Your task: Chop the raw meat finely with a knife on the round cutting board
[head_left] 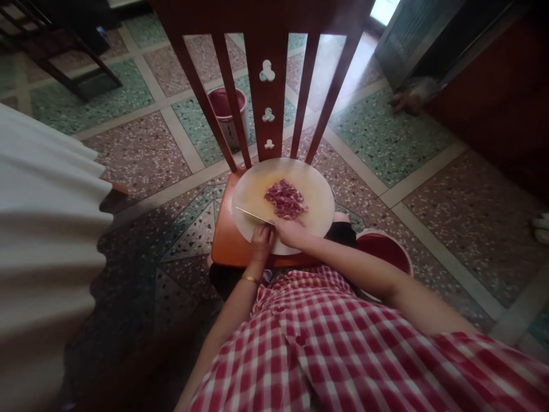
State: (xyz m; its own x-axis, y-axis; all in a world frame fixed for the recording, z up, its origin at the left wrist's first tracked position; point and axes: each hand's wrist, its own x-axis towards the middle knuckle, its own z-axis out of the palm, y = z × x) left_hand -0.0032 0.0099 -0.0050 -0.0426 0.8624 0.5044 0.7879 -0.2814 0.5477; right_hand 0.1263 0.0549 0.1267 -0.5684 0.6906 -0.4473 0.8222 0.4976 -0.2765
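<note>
Bare-armed, we reach both forearms forward and inward until the hands meet at the near rim of the round pale wooden chopping board (257,189). Our left hand (261,241), fingers curled shut, grips the thin steel knife (254,215), whose long blade lies almost flat, pointing left and slightly away. Our right hand (290,230) rests fingers together beside the heap of small glistening red meat slices (285,199), mid-board on the orange wooden chair seat (227,243).
</note>
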